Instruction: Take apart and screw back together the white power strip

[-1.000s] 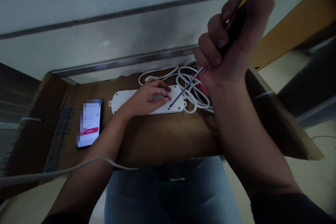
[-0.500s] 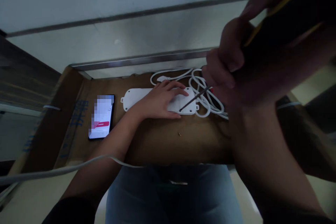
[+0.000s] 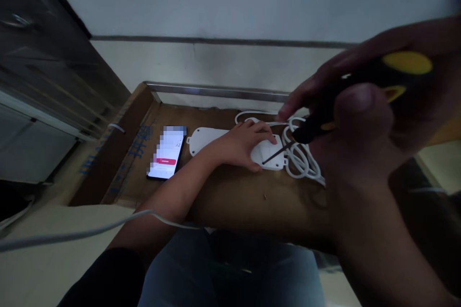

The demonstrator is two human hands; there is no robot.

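A white power strip lies with its screw-holed face up on the cardboard. My left hand spans it, thumb at the near edge and fingers over the far part, holding it down. In my right hand is a screwdriver with a black and yellow handle, gripped tilted. Its thin shaft slants down to the left, and the tip is at the strip's near right part, in or over a hole; I cannot tell which. A small brass-coloured screw lies on the cardboard in front of the strip.
A coiled white cable lies behind and right of the strip. To the left is a lit phone. The cardboard tray has a raised left side, and a pale wall stands behind. A white cord crosses the foreground.
The camera view has shifted, so the tray and strip appear farther right. My right hand has turned around the handle, its thumb now showing. The screwdriver tip stays at the strip's near right part.
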